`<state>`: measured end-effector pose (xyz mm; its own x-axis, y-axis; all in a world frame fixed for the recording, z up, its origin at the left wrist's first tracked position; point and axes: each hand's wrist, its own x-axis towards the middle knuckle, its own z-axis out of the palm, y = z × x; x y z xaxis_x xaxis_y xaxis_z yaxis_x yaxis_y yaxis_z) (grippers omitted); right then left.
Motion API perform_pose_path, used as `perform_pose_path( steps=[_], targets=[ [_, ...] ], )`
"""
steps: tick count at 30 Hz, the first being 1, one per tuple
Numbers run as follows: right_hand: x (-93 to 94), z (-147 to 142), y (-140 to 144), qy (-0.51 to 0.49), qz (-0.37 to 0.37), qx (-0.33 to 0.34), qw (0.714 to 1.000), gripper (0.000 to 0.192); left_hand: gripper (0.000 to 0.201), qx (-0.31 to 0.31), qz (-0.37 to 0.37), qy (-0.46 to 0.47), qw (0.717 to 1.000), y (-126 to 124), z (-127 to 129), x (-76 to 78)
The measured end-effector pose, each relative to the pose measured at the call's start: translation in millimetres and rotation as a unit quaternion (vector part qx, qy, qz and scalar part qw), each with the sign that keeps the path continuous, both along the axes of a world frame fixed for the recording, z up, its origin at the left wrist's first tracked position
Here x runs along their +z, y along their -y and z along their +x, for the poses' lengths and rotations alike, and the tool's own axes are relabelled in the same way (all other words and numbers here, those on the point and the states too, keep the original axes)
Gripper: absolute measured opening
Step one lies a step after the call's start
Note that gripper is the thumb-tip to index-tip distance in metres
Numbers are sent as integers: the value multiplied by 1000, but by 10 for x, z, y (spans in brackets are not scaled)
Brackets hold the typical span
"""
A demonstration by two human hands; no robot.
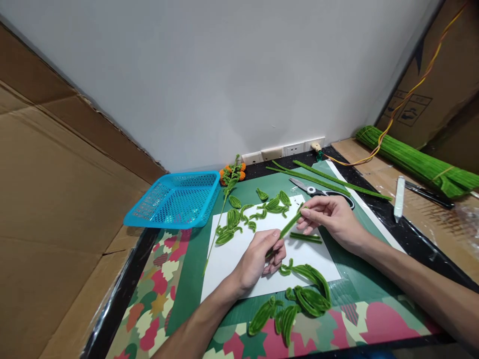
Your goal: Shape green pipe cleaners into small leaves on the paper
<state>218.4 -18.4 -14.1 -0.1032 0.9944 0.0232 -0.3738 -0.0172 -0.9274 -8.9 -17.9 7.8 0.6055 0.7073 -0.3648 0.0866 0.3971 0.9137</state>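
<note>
A short green pipe cleaner (290,226) stretches between my two hands over a white sheet of paper (232,271). My left hand (262,254) is closed round its lower end, and my right hand (329,217) pinches the upper end. Below my right hand lie cut green pipe cleaner pieces (306,238). Several bent green pipe cleaner leaves (234,219) are spread over the back of the paper. More looped leaves (310,299) sit nearer to me, past the paper's front edge. Scissors (318,192) with dark handles rest just behind my right hand, partly hidden by it.
A blue plastic basket (172,199) stands at the left, beside an orange-flowered green stem (232,182). Long green pipe cleaners (337,177) lie at the back. On the right are a bundle (415,159), a white tool (399,199) and a hanging wire (411,89). Cardboard flanks both sides.
</note>
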Motion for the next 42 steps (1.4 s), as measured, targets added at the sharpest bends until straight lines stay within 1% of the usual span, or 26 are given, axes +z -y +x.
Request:
perform_pose_path(
  steps=[5, 8, 11, 18, 24, 30, 35, 42],
  targets=[
    [76, -34, 33, 0, 33, -42, 999, 23, 41, 21, 2, 23, 1000, 0, 2, -26],
    [101, -44, 48, -2, 44, -55, 997, 20, 41, 26, 4, 22, 999, 7, 2, -48],
    [91, -32, 39, 3, 45, -57, 997, 19, 41, 25, 9, 18, 999, 14, 4, -55],
    [47, -1, 14, 8, 44, -75, 996, 20, 44, 10, 45, -5, 999, 16, 19, -52],
    [27, 12, 17, 18, 46, -81, 995, 21, 47, 9, 29, 12, 999, 5, 22, -62],
    [34, 6, 11, 22, 38, -85, 995, 24, 48, 40, 4, 37, 998, -9, 26, -94],
    [20, 12, 1, 23, 41, -94, 994, 25, 49, 37, -6, 43, 998, -11, 28, -95],
    [-2, 34, 7, 25, 53, -111, 992, 23, 49, 49, 6, 38, 998, -10, 37, -78]
  ],
)
